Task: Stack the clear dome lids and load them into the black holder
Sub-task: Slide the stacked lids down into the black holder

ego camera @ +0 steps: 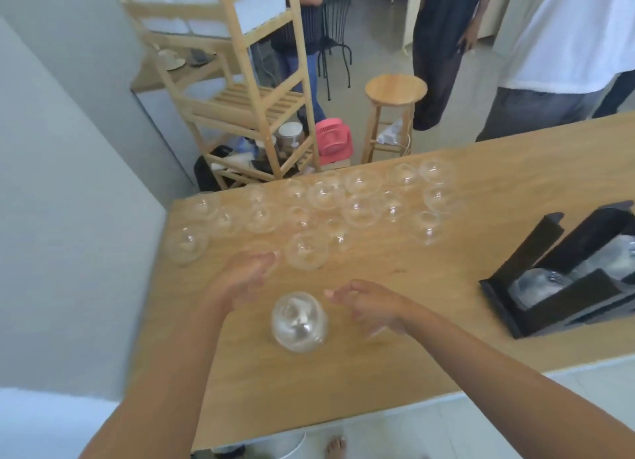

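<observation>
A short stack of clear dome lids (298, 321) stands on the wooden table (395, 372) between my hands. My left hand (242, 278) hovers just left of and behind it with fingers apart; its fingertips reach a single blurred lid (263, 252). My right hand (367, 304) is just right of the stack, fingers loosely curled, holding nothing. Several loose dome lids (324, 194) lie scattered across the far half of the table. The black holder (563, 286) sits at the right edge, with clear lids lying in its two channels.
The table's left edge runs beside a grey wall. Behind the table are a wooden shelf unit (254, 91), a round wooden stool (395, 91), a pink fan (333, 139) and people standing. A bare foot shows under the near edge.
</observation>
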The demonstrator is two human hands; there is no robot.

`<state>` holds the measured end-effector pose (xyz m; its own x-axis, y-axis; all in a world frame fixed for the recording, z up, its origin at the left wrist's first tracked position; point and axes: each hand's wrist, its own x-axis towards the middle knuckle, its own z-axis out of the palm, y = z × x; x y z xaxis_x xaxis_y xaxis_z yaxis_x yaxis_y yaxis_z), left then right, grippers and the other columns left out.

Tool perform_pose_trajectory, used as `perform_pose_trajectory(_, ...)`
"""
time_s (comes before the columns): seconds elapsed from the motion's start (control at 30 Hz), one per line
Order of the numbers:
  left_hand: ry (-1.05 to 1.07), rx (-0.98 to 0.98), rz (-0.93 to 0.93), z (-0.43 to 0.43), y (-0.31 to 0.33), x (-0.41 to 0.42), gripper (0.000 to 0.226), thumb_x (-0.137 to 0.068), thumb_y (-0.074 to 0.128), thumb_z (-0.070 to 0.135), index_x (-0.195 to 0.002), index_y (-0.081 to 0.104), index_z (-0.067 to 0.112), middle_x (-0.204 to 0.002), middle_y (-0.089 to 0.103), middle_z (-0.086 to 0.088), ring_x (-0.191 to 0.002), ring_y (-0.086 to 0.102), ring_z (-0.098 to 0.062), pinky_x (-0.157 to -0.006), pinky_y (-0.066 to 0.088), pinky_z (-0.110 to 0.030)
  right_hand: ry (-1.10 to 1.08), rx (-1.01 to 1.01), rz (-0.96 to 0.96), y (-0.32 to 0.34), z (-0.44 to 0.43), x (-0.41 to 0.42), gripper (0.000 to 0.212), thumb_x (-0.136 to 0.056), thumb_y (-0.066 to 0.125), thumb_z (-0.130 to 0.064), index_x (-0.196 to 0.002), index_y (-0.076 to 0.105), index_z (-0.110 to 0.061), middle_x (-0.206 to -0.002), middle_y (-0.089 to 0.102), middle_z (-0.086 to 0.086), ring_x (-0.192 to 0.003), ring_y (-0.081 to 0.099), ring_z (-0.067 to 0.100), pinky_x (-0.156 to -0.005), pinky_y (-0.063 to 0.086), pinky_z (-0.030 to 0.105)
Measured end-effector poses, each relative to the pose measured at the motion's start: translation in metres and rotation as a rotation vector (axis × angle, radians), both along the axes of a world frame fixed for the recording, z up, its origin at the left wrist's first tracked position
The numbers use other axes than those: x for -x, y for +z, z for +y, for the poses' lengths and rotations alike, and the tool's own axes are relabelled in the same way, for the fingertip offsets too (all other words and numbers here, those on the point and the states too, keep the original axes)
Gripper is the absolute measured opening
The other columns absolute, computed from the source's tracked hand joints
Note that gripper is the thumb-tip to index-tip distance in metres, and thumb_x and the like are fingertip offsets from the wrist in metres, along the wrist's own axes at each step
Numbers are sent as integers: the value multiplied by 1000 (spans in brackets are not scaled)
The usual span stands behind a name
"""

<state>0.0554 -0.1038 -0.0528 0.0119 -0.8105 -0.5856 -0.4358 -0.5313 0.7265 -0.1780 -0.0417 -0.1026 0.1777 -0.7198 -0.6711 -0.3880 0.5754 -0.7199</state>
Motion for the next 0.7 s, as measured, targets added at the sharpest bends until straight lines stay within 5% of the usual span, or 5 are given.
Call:
perform_pose_trajectory(0.1,98,-141,114,28,-27,-26,52,-93,60,47,-129,54,11,-117,55,-7,-100,58,-26,-76,52,-41,58,-83,-90,-5,-5,-23,65,-66,69,-75,-113,59,-32,-121,54,-6,-115,53,21,-79,58,42)
perform_pose_trajectory(0.23,33,-302,294,52,-54,-40,45,-91,65,43,-124,65,12,-123,66,-17,-116,61,-34,-94,50,-47,70,-83,-92,-9,-13,-41,81,-64,79,-67,-126,53,-22,-129,64,1,-117,61,24,-91,55,53)
perform_pose_trajectory(0.43,-50,-287,367,55,-64,-33,63,-67,81,41,-119,68,8,-112,73,-13,-106,69,-29,-88,57,-41,41,-60,-89,-14,-21,-43,72,-67,89,-43,-123,58,-9,-116,71,7,-105,69,25,-90,57,50)
perform_pose_trajectory(0.7,22,-351,462,48,-72,-14,58,-58,92,25,-106,73,-2,-94,75,-9,-85,69,-18,-78,58,-29,-20,-187,-231,-18,-23,-20,71,-59,93,-29,-117,66,2,-107,75,11,-102,72,25,-91,57,41)
